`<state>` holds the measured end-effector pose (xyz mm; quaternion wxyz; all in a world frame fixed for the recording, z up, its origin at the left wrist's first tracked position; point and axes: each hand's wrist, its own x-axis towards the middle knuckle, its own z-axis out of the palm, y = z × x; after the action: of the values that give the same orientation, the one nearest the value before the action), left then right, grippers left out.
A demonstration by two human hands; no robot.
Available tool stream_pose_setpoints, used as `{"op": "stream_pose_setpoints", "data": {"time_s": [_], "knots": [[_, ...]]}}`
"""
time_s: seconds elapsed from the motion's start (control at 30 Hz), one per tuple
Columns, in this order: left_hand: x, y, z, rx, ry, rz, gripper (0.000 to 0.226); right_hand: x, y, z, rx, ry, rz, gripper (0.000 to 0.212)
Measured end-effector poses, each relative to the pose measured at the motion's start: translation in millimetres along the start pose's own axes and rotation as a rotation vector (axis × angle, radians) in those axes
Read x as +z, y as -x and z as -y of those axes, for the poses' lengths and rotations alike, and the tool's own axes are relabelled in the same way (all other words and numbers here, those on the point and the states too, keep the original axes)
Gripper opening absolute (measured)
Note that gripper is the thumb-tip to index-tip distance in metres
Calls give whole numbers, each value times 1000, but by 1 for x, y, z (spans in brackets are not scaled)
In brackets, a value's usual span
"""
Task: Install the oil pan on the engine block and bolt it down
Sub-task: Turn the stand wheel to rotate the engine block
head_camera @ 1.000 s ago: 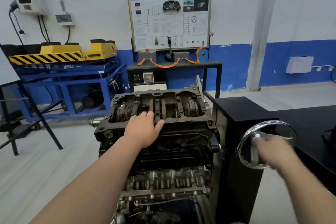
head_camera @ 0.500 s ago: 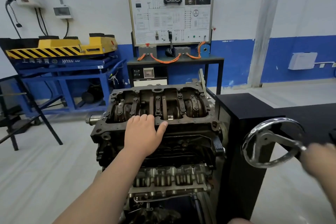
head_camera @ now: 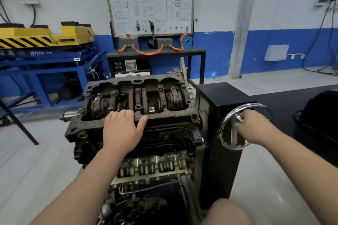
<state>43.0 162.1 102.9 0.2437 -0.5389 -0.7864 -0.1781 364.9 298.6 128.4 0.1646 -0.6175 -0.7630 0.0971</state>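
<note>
Much of the lower engine is lost in shadow and cut off by the bottom of the frame. Only dull cast ribs, a thin bent tube and grimy metal show there.

The engine block [head_camera: 87,129] hangs on the side of a black, box-shaped stand [head_camera: 225,97] with its open crankcase facing up. Its flat rim is rough and rust-brown, dotted with bolt holes. Inside lies the crankshaft [head_camera: 150,102] under greasy bearing caps.

At the right edge of the black bench [head_camera: 285,97] sits a dark, rounded bulk [head_camera: 321,115], half cut off. Whether it is the oil pan cannot be told.

The left hand [head_camera: 121,131] lies flat on the near edge of the block's rim — fingers straight and close together, thumb spread, gripping nothing. Its fingertips reach just over the opening.

The right hand [head_camera: 256,128] is curled round the chrome handle [head_camera: 238,118] of the shiny, ring-shaped handwheel [head_camera: 233,133] on the stand's near face, and the fingers hide most of that handle.

The 2 forearms are bare. 1 knee [head_camera: 228,212] shows at the bottom edge, partly out of frame.
</note>
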Motion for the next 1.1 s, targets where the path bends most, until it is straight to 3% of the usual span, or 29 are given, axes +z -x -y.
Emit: {"op": "stream_pose_setpoints", "data": {"time_s": [0.1, 0.17, 0.2, 0.37, 0.47, 0.6, 0.77, 0.93, 1.03, 1.1], "knots": [[1, 0, 2, 4, 12, -2, 63, -33, -17, -54, 177, 107, -156, 26], [1, 8, 0, -9, 16, 22, 61, -28, -8, -93, 395, 335, -204, 46], [2, 12, -2, -13, 14, 9, 61, -18, -2, -103, 419, 385, -237, 52], [8, 22, -3, -26, 8, -15, 59, 7, 17, -55, 43, 175, -465, 50], [10, 24, -1, -22, 16, -24, 54, -3, 27, -34, -79, 18, -545, 49], [12, 27, -4, -23, 20, -48, 52, -12, 40, -27, -289, 68, -642, 50], [11, 30, -6, -26, 8, -45, 50, -6, 30, -17, -352, 194, -528, 49], [10, 32, -5, -25, 29, -24, 45, 17, -6, -12, -579, 649, -208, 49], [12, 31, -3, -24, 37, -25, 45, 24, -23, -21, -703, 600, -345, 39], [11, 30, -2, -28, 55, -21, 47, 11, -38, -59, -429, 515, -388, 43]]}}
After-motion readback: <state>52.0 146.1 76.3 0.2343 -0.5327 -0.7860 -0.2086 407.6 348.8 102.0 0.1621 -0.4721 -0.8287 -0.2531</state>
